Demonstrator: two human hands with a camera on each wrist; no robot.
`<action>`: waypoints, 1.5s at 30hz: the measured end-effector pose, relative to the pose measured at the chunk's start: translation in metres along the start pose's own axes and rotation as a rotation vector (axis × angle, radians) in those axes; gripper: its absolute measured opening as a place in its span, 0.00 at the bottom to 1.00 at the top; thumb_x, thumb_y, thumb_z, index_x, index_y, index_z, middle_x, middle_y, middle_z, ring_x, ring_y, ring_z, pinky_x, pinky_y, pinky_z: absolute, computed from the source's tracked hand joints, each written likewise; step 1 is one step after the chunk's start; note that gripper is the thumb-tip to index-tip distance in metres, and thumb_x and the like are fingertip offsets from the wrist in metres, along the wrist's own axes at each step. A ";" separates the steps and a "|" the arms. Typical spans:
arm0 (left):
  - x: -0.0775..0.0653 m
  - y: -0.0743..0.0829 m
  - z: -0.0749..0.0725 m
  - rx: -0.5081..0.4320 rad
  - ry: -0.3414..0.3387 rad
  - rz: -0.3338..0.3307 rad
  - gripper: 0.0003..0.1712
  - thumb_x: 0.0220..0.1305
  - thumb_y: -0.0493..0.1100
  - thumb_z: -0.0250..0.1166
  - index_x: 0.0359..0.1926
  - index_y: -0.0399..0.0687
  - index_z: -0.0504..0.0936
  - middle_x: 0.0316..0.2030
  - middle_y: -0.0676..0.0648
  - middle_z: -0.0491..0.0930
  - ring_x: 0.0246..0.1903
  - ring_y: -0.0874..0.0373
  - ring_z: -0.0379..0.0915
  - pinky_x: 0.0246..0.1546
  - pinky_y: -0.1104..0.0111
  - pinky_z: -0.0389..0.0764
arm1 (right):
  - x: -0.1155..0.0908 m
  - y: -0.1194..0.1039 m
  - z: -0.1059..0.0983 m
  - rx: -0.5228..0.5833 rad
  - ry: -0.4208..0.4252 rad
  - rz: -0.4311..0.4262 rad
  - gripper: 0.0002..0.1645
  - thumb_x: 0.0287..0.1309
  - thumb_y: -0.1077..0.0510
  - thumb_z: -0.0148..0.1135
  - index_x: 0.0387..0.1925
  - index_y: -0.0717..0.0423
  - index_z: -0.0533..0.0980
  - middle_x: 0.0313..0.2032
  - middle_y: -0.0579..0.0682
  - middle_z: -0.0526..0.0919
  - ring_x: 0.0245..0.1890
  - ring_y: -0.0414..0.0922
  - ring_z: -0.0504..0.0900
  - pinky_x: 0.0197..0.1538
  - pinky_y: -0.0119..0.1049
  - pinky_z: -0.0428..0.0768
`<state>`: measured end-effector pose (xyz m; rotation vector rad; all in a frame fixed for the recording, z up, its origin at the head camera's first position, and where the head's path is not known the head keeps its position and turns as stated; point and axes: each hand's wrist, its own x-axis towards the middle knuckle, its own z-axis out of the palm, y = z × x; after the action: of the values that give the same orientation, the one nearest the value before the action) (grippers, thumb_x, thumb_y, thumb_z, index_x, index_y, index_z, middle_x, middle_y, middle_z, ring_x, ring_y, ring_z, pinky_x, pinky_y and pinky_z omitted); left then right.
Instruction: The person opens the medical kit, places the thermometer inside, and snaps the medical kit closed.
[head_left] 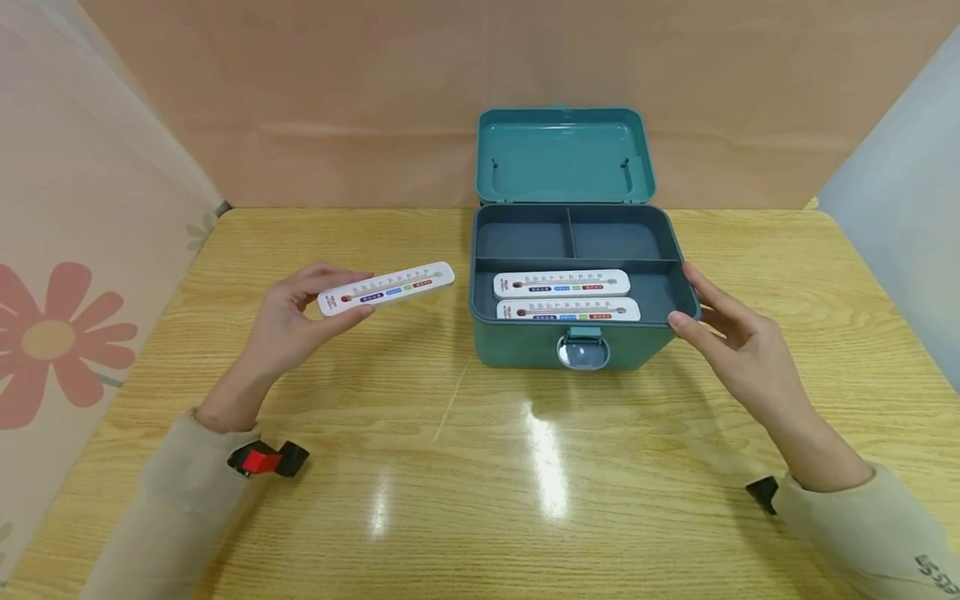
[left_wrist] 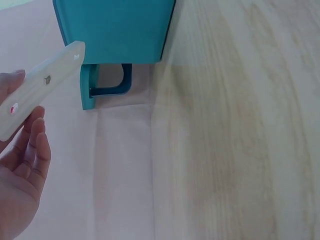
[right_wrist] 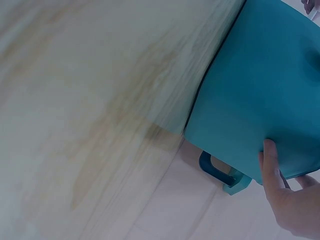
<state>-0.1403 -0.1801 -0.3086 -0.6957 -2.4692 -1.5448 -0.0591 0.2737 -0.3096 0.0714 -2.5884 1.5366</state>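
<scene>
My left hand [head_left: 288, 317] pinches a white strip thermometer [head_left: 390, 286] between thumb and fingers, raised over the table left of the box. Its plain back [left_wrist: 60, 65] with small holes shows in the left wrist view. At the centre back stands a teal storage box [head_left: 517, 346], lid [head_left: 562, 158] tipped open. Two similar thermometers, a rear one [head_left: 561, 278] and a front one [head_left: 570, 305], lie side by side in its long front compartment. My right hand [head_left: 738, 350] grips the box's front right rim; in the right wrist view one finger [right_wrist: 271, 165] lies along the outer wall.
Two smaller compartments, left [head_left: 523, 237] and right [head_left: 626, 237], sit at the box's back. A round latch [head_left: 583, 352] hangs at its front. Behind the wooden table [head_left: 480, 500] hangs a beige cloth [head_left: 337, 100]; a flowered cloth [head_left: 120, 167] borders the left.
</scene>
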 end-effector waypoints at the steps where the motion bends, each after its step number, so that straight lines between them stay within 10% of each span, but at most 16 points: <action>1: 0.001 0.001 0.000 0.000 0.006 0.003 0.19 0.52 0.29 0.70 0.48 0.38 0.85 0.40 0.59 0.79 0.39 0.61 0.70 0.36 0.74 0.69 | 0.000 0.000 0.000 0.000 -0.001 0.001 0.34 0.65 0.61 0.57 0.70 0.43 0.61 0.70 0.37 0.62 0.56 0.24 0.71 0.48 0.13 0.72; 20: 0.016 0.014 0.005 -0.041 0.088 0.013 0.19 0.53 0.29 0.69 0.48 0.36 0.84 0.41 0.59 0.79 0.41 0.60 0.71 0.35 0.76 0.72 | 0.001 0.000 0.000 -0.011 -0.003 -0.004 0.34 0.65 0.61 0.58 0.70 0.43 0.61 0.70 0.36 0.62 0.56 0.24 0.71 0.48 0.13 0.72; 45: 0.031 0.025 0.026 -0.073 0.009 0.071 0.20 0.51 0.30 0.72 0.48 0.42 0.85 0.41 0.57 0.80 0.40 0.58 0.71 0.34 0.73 0.70 | 0.000 -0.001 0.001 -0.026 0.015 -0.010 0.34 0.65 0.62 0.57 0.70 0.44 0.61 0.70 0.37 0.62 0.56 0.24 0.71 0.48 0.14 0.73</action>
<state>-0.1533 -0.1392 -0.2892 -0.7775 -2.3654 -1.6149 -0.0588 0.2729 -0.3094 0.0703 -2.5914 1.4940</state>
